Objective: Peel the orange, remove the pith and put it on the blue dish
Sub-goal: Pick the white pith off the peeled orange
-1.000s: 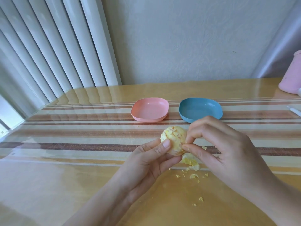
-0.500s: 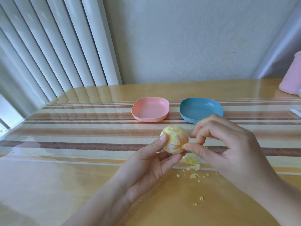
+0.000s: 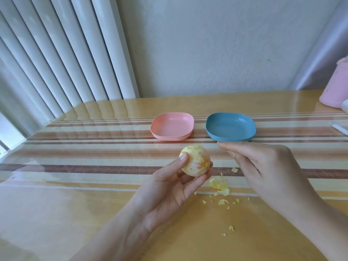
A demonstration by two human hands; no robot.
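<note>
Two bare hands hover over the striped table (image 3: 79, 200). The left hand (image 3: 169, 189) comes in from the lower centre with its palm turned up. It grips the orange (image 3: 195, 161), with the thumb laid against the fruit's left side and the fingers curled under and behind it. The orange is peeled, mostly pale with pith, with streaks of orange flesh showing, and it is held clear of the table.

The right hand (image 3: 263, 166) reaches in from the lower right with its back to the camera. Its fingers stretch leftward, close together and apart from the orange. Whether they pinch anything cannot be told.

Just beyond those fingertips sits the blue dish (image 3: 226, 136), and the pink dish (image 3: 169, 137) is beside it on the left. Pith scraps (image 3: 219, 185) lie on the table below and between the hands.
</note>
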